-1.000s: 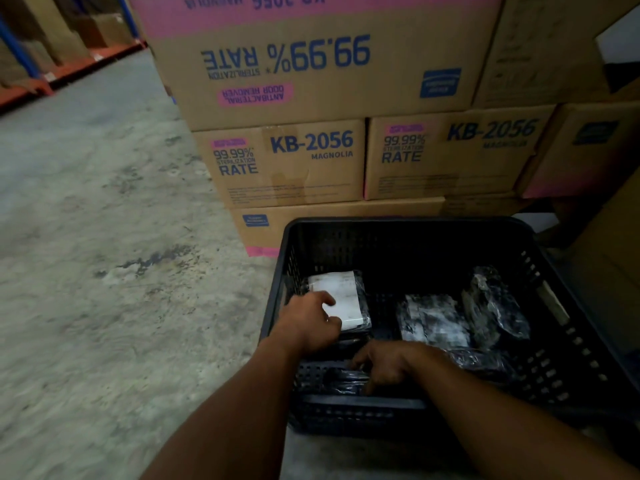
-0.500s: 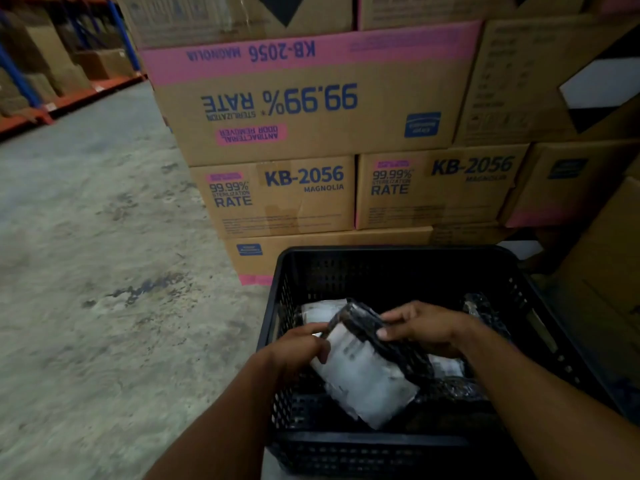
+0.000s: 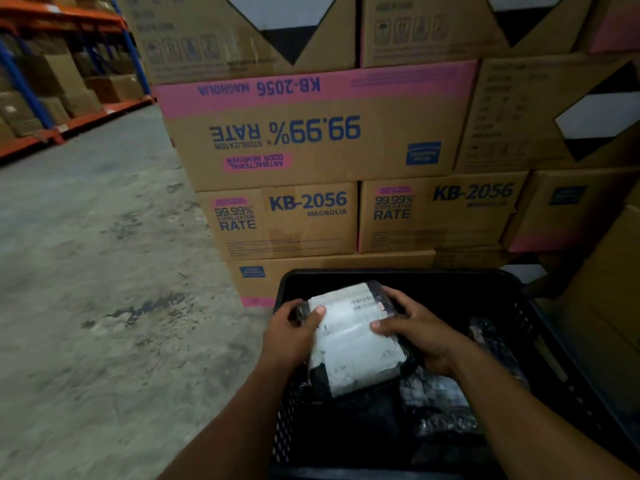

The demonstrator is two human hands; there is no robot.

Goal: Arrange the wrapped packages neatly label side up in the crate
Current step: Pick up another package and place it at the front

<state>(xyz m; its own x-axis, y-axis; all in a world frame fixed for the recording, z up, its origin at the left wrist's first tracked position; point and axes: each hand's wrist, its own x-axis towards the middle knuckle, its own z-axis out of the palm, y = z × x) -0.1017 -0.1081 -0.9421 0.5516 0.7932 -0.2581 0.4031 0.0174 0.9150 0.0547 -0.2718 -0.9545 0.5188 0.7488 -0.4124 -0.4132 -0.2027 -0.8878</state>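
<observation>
A black plastic crate [image 3: 540, 323] stands on the floor in front of me. Both hands hold one wrapped package [image 3: 353, 344] above its left half, white label side up, black wrap at the edges. My left hand [image 3: 294, 332] grips its left edge, thumb on the label. My right hand [image 3: 415, 330] grips its right edge, thumb on top. Under and right of it lie other wrapped packages: one with a pale face [image 3: 433, 389], a dark one [image 3: 446, 420] below it, and a dark one [image 3: 491, 336] by the right wall.
Stacked cardboard cartons [image 3: 311, 140] printed KB-2056 rise directly behind the crate and to its right. Bare concrete floor [image 3: 104, 289] spreads to the left. Orange and blue warehouse racking [image 3: 31, 98] with boxes runs along the far left.
Both hands went from reaching low in the crate to lifting one package out; it has turned from tilted to label up and moved higher, held at both edges.
</observation>
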